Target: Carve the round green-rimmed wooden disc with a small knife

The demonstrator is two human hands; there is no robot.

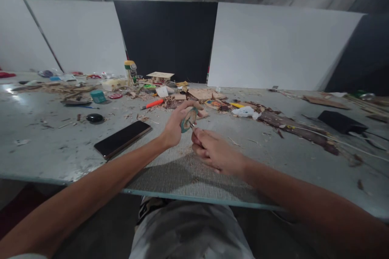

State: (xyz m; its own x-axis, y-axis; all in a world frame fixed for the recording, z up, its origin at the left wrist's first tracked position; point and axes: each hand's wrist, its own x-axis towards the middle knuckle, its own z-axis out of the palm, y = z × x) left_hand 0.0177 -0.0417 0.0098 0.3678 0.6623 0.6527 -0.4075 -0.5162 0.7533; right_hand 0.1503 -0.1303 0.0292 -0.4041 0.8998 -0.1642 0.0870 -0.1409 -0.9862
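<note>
While fast in the right hand (pixel 217 153), tool (pixel 192 127) aslant, tip up-left at the disc (pixel 184 124) tight in the left hand (pixel 174 128).

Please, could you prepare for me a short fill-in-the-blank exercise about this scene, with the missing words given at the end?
The left hand holds the small round piece, while the ____ hand holds the thin tool.
The phone lies with its ____ facing up.
The phone is nearer to the ____ forearm than to the other one.
In the background, the middle black panel stands between two panels that are ____ in colour.

Missing words: right; screen; left; white.
</note>
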